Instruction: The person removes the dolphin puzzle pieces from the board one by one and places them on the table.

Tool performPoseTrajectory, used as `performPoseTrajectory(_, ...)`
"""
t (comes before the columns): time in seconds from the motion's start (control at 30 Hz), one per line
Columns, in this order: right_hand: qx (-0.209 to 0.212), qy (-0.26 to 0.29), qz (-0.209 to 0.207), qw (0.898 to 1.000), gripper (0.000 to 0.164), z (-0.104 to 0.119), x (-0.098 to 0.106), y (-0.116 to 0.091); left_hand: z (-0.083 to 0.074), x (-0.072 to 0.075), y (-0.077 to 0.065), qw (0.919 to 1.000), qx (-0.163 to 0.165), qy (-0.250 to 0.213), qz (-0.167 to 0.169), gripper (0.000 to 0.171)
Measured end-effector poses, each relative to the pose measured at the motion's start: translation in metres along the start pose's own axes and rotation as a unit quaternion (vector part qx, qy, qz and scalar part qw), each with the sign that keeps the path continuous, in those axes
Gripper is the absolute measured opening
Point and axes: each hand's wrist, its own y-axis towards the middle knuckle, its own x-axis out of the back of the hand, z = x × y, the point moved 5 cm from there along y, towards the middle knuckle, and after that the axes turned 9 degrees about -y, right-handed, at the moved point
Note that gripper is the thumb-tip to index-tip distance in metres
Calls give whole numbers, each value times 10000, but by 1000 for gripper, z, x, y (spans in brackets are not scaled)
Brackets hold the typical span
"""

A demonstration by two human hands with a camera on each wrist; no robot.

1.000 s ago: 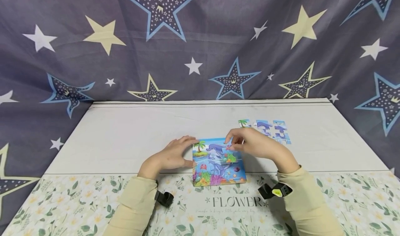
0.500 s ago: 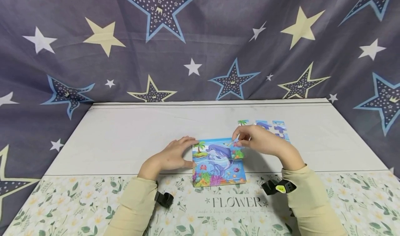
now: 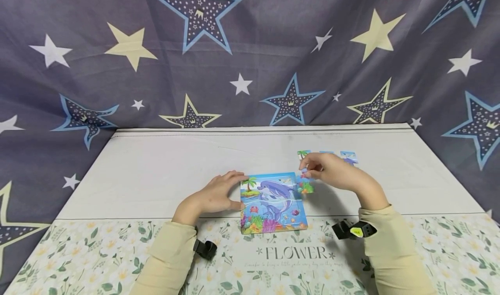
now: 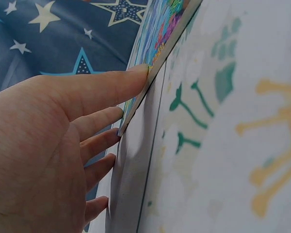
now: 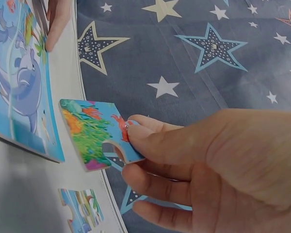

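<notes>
Puzzle piece [image 3: 305, 187] first, in the head view: it hangs by the right edge of the dolphin board [image 3: 273, 219], pinched in the right hand [image 3: 337, 173]; whether it touches the board is hard to tell from above. Loose pieces [image 3: 349, 156] lie on the table [image 3: 175, 156] beyond that hand. The left hand [image 3: 212, 194] rests at the board's left edge; light pressure there should stop any sliding. Left wrist: the thumb sits on the rim, fingers extended, uncurled. Right wrist: thumb and fingers pinch one end of the tilted piece, its coral showing, so its colours can probably be matched before it is levelled and set down.
</notes>
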Motion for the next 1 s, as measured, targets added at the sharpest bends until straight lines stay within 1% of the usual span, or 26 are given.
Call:
performPoseTrajectory(0.17, -3, -6, -86, 10000, 9, -6, 3, -1, 0, 0, 0, 10000, -25, 3, 3, 79)
performPoseTrajectory(0.53, -188, 147, -76, 9997, 10, -16, 7, -3, 1, -1, 0, 10000, 25, -41, 16, 79)
performPoseTrajectory(0.73, -233, 81, -120, 9996, 10, -21, 9, -5, 0, -1, 0, 9999, 70, -67, 36, 79)
performPoseTrajectory(1.0, -376, 142, 95, 9991, 9, -27, 5, -5, -1, 0, 0, 10000, 25, -24, 14, 79)
